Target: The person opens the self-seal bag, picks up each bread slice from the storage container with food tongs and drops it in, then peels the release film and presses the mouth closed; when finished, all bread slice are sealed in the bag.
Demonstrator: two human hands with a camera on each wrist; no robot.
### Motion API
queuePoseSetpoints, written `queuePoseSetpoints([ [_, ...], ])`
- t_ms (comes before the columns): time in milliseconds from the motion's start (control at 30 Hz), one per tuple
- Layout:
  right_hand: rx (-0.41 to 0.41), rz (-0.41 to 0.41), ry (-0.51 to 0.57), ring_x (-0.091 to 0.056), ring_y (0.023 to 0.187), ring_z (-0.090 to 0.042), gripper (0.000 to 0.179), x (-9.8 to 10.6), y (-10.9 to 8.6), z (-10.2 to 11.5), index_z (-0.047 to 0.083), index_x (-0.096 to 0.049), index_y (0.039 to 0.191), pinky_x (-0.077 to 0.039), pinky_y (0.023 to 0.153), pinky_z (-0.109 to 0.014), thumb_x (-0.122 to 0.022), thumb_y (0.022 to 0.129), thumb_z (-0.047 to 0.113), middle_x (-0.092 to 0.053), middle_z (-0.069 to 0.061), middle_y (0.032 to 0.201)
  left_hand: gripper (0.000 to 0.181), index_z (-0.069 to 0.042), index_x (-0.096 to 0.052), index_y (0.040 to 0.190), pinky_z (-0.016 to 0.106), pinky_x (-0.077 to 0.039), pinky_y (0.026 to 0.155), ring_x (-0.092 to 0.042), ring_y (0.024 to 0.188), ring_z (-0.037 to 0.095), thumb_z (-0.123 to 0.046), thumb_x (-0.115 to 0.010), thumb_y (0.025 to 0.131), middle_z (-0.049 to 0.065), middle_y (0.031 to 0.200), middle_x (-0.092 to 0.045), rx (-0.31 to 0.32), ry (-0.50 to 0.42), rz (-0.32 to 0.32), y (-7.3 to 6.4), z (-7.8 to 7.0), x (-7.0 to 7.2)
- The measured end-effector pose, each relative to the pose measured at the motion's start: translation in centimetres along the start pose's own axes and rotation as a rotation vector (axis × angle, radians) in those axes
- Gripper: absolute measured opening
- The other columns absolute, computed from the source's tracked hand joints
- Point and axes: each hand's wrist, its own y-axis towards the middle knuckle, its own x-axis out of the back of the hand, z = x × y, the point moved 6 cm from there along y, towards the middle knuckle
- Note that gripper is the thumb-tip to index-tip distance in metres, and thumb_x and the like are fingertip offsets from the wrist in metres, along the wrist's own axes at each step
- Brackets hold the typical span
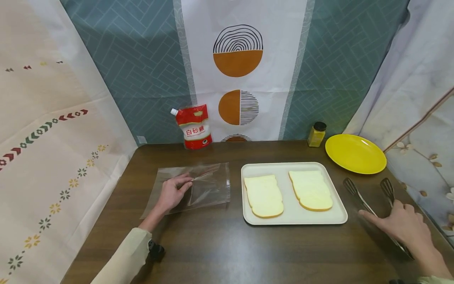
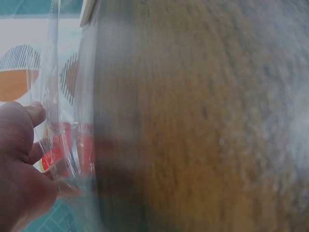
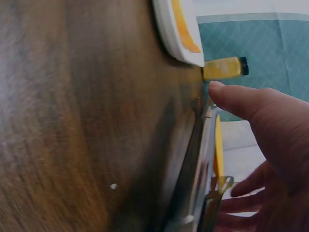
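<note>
On the left of the table my left hand (image 1: 173,193) pinches a clear plastic bag (image 1: 209,189), which creases up at the fingertips. The left wrist view shows the bag's film (image 2: 53,96) beside the thumb and fingers. At the right, my right hand (image 1: 406,227) is spread over metal tongs (image 1: 367,203) with slotted heads, which lie with their arms apart. Its thumb (image 3: 236,99) is stretched out, while the other fingers (image 3: 251,183) extend on the far side of the tongs. Two bread slices (image 1: 264,197) lie side by side on a white tray (image 1: 289,219) between the hands.
A red sugar pouch (image 1: 195,128) stands at the back, leaning near the patterned backdrop. Toward the back right are a yellow jar with a black lid (image 1: 317,135) and a yellow plate (image 1: 356,154). Curtains (image 1: 418,118) hang along the table's right side.
</note>
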Motion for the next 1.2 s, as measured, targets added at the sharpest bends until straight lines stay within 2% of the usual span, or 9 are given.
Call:
queuePoseSetpoints([
  [167,-0.032,-0.026,0.04,-0.042,0.089,-0.068,0.111,-0.5,0.1,-0.6,-0.028,-0.032,0.105,-0.042,0.066,-0.069,-0.064,0.08,0.075,-0.033,-0.05,0.101,0.018,-0.004,-0.077,0.11,0.053,-0.053,0.086,-0.062,0.116,0.036,-0.007,-0.073,0.092,0.019,0.127,-0.065,0.005,-0.006,0.015,-0.1,0.2,0.0],
  [400,-0.089,0.072,0.034,-0.041,0.096,-0.069,0.11,-1.4,0.1,-1.5,-0.031,-0.033,0.108,-0.044,0.068,-0.071,-0.063,0.082,0.071,-0.03,-0.051,0.105,0.019,-0.002,-0.077,0.11,0.054,-0.052,0.088,-0.061,0.118,0.037,-0.007,-0.073,0.092,0.02,0.126,-0.065,0.004,-0.013,0.013,-0.3,0.1,-0.1],
  [533,-0.097,0.104,0.031,-0.044,0.094,-0.065,0.108,-1.7,0.2,-1.8,-0.031,-0.034,0.11,-0.045,0.068,-0.069,-0.062,0.085,0.07,-0.034,-0.049,0.104,0.019,-0.003,-0.077,0.11,0.053,-0.052,0.089,-0.061,0.118,0.037,-0.007,-0.073,0.092,0.018,0.126,-0.066,0.012,-0.011,0.008,-0.3,0.2,0.0],
  [733,-0.081,0.055,0.05,-0.052,0.083,-0.055,0.106,-1.3,0.0,-1.9,-0.029,-0.04,0.107,-0.046,0.06,-0.062,-0.065,0.082,0.07,-0.044,-0.042,0.095,0.019,-0.004,-0.077,0.109,0.053,-0.052,0.089,-0.061,0.118,0.036,-0.007,-0.073,0.092,0.017,0.126,-0.066,0.011,-0.007,0.006,-0.3,0.1,0.0],
  [833,-0.076,0.01,0.07,-0.053,0.081,-0.053,0.105,-0.8,-0.5,-1.4,-0.028,-0.041,0.108,-0.046,0.057,-0.06,-0.065,0.081,0.071,-0.046,-0.04,0.093,0.018,-0.004,-0.078,0.109,0.054,-0.052,0.09,-0.061,0.118,0.036,-0.007,-0.074,0.091,0.017,0.125,-0.066,0.008,-0.008,0.005,-0.3,0.1,0.0],
  [1067,-0.058,-0.062,0.128,-0.046,0.1,-0.064,0.107,0.0,-2.8,1.4,-0.025,-0.036,0.128,-0.042,0.069,-0.07,-0.063,0.084,0.069,-0.038,-0.046,0.119,0.018,-0.003,-0.077,0.109,0.055,-0.051,0.091,-0.061,0.118,0.037,-0.007,-0.073,0.092,0.019,0.126,-0.066,0.01,-0.01,0.007,-0.3,0.1,0.0],
  [1200,-0.008,-0.089,0.153,-0.046,0.099,-0.065,0.105,0.0,-4.1,3.3,-0.023,-0.037,0.13,-0.042,0.066,-0.07,-0.064,0.085,0.068,-0.038,-0.045,0.119,0.018,-0.004,-0.078,0.109,0.054,-0.051,0.092,-0.06,0.119,0.037,-0.007,-0.073,0.092,0.018,0.127,-0.065,0.011,-0.007,0.005,-0.3,0.2,0.0],
])
